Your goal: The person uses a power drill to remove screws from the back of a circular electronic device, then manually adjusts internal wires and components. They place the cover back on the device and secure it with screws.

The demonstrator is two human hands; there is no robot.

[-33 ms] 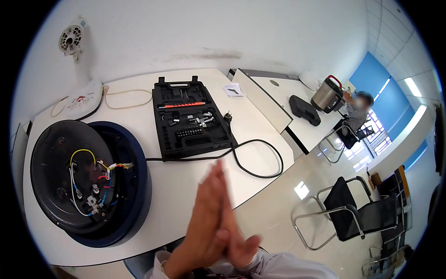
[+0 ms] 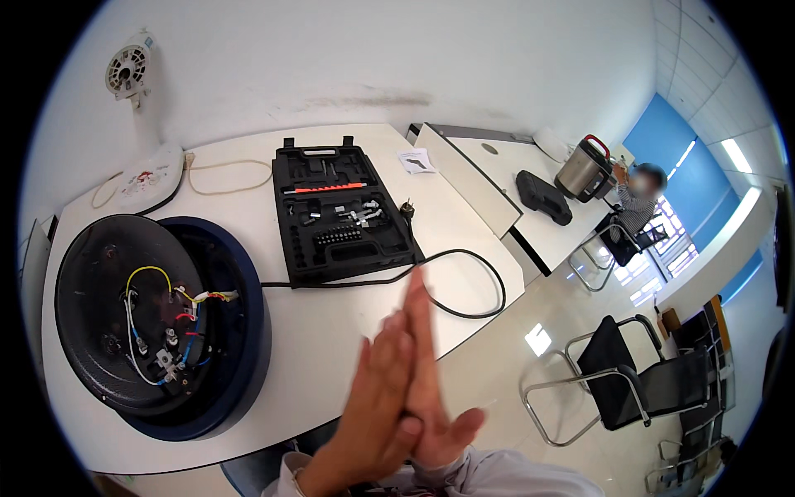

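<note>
My left hand (image 2: pixel 370 414) and my right hand (image 2: pixel 429 389) are pressed palm to palm in front of the table edge. Their fingers are stretched out, and neither hand visibly holds anything. To their left, a round dark blue appliance body (image 2: pixel 252 364) rests on the table. Its black round base (image 2: pixel 91 306) leans on top, exposing yellow, white, blue and red wires (image 2: pixel 147 269). Beyond my hands an opened black tool case (image 2: pixel 348 258) holds several bits and a red-orange screwdriver-like tool (image 2: pixel 327 189). A black power cord (image 2: pixel 502 286) loops beside it, ending in a plug (image 2: pixel 407 211).
A small white fan (image 2: pixel 130 74) stands at the far left of the white table (image 2: pixel 331 331). A leaflet (image 2: pixel 416 161) lies behind the case. On another table are a closed black case (image 2: pixel 542 197) and a steel appliance (image 2: pixel 582 170) with a seated person (image 2: pixel 638 199). Black chairs (image 2: pixel 613 373) stand right.
Both hands have shifted slightly to the right. My right hand has slid up along the left one, so its fingertips stick out farther.
</note>
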